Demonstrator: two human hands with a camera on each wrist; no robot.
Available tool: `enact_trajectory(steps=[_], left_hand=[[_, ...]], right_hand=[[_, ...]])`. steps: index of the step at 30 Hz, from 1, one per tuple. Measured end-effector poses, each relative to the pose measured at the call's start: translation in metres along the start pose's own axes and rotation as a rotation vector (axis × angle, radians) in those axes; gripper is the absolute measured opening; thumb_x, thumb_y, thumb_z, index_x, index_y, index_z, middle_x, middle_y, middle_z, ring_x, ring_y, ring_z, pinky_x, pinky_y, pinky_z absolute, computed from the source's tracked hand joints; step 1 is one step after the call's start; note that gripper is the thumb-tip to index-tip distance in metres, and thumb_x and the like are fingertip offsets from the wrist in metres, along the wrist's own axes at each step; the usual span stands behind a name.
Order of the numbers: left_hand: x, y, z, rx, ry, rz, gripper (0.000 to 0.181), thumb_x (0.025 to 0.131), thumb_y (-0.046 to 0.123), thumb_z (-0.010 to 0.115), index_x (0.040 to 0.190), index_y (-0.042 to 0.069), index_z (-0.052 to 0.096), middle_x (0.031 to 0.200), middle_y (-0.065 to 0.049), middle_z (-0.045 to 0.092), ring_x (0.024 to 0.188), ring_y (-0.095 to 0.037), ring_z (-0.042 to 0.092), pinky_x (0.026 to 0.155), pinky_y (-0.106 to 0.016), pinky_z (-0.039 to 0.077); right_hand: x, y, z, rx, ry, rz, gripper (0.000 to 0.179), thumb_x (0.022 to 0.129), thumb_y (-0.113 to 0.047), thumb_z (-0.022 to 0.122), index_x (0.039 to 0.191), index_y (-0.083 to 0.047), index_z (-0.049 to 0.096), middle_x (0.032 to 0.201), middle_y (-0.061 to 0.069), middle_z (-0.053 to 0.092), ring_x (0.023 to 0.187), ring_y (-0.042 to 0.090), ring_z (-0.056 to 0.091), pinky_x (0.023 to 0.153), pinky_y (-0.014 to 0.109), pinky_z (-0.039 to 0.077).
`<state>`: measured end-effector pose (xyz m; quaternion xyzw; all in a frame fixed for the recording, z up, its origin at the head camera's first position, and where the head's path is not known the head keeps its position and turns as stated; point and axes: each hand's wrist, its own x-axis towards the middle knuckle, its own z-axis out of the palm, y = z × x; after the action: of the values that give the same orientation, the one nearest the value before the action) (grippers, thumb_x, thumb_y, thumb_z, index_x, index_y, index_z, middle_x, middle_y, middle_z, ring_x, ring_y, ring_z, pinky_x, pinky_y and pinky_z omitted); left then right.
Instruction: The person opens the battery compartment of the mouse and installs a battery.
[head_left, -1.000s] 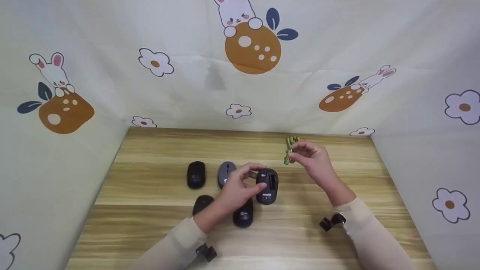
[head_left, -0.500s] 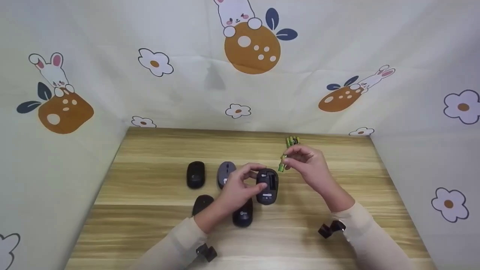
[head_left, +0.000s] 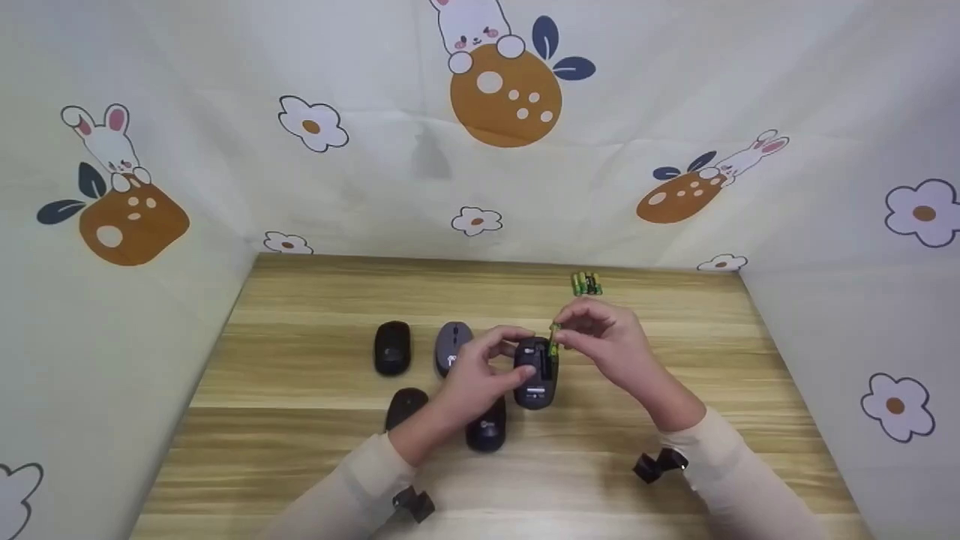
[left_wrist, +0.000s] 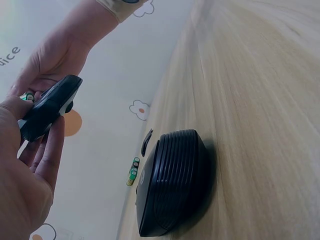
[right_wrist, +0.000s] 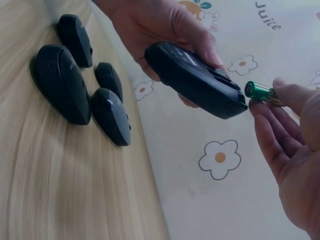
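Observation:
A black computer mouse, turned underside up with its battery slot uncovered, is gripped by my left hand. The thumb lies on its underside and the fingers go round its edge. In the right wrist view the mouse is lifted off the table. My right hand pinches a green and gold battery between thumb and fingers. One end of the battery points at the near end of the mouse, close beside the slot. In the left wrist view the mouse partly hides the right hand.
Several other mice lie on the wooden table: a black mouse, a grey mouse, another black mouse partly behind the left forearm, and one more. Several green batteries lie side by side near the back wall.
My right hand has carried the battery left and toward me, from near the battery row to the upper right edge of the mouse. The left hand and its mouse have stayed almost still.

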<state>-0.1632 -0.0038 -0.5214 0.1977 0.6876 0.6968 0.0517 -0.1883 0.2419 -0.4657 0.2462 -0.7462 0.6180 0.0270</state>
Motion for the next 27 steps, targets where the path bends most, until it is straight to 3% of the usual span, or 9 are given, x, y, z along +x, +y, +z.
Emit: enact_trajectory(steps=[10, 27], left_hand=[[0.0009, 0.0020, 0.0006, -0.005, -0.016, 0.002, 0.045, 0.098, 0.011, 0.085, 0.140, 0.011, 0.071, 0.132, -0.006, 0.073, 0.114, -0.027, 0.071, 0.078, -0.037, 0.069], [0.0019, 0.0026, -0.0002, -0.010, -0.012, -0.004, 0.046, 0.097, 0.010, 0.086, 0.140, 0.013, 0.071, 0.132, -0.004, 0.073, 0.113, -0.025, 0.071, 0.071, -0.031, 0.066]], right_hand=[[-0.0026, -0.0004, 0.0054, -0.098, -0.069, -0.092, 0.015, 0.093, 0.000, 0.086, 0.104, -0.010, 0.082, 0.098, 0.007, 0.077, 0.089, 0.022, 0.072, 0.083, 0.030, 0.061], [-0.0046, 0.0066, 0.0099, -0.185, -0.096, -0.179, 0.019, 0.089, 0.000, 0.090, 0.101, -0.013, 0.081, 0.099, 0.003, 0.074, 0.092, 0.024, 0.066, 0.082, 0.028, 0.057]])
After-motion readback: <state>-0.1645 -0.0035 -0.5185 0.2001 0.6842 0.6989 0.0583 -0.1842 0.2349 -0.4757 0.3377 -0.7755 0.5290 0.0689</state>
